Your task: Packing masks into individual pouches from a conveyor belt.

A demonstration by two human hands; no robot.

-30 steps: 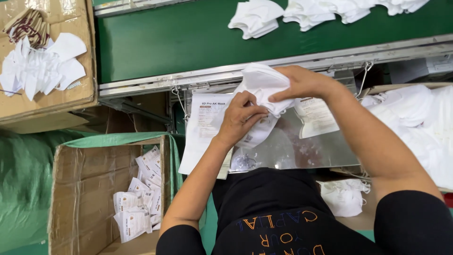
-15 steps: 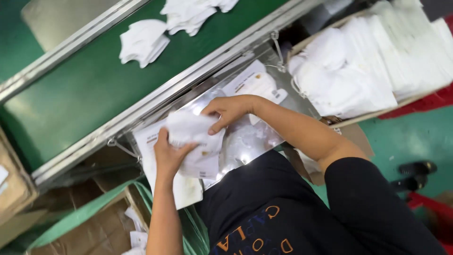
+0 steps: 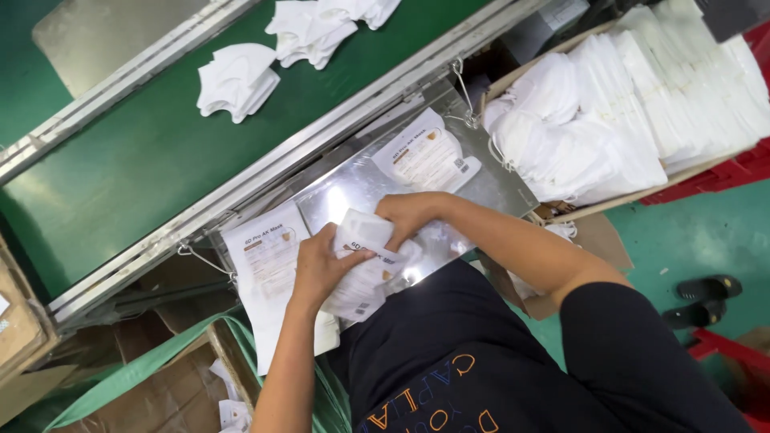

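Head view: left hand and right hand, each grip closed on a white mask packet over the steel tray.

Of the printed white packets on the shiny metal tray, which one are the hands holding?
The white printed packet at the tray's near edge, gripped by left hand and right hand; the others lie flat, untouched.

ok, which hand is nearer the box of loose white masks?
Right. The right hand is on the pouch at the tray's middle, on the side toward the box of masks; the left hand grips the pouch's far side.
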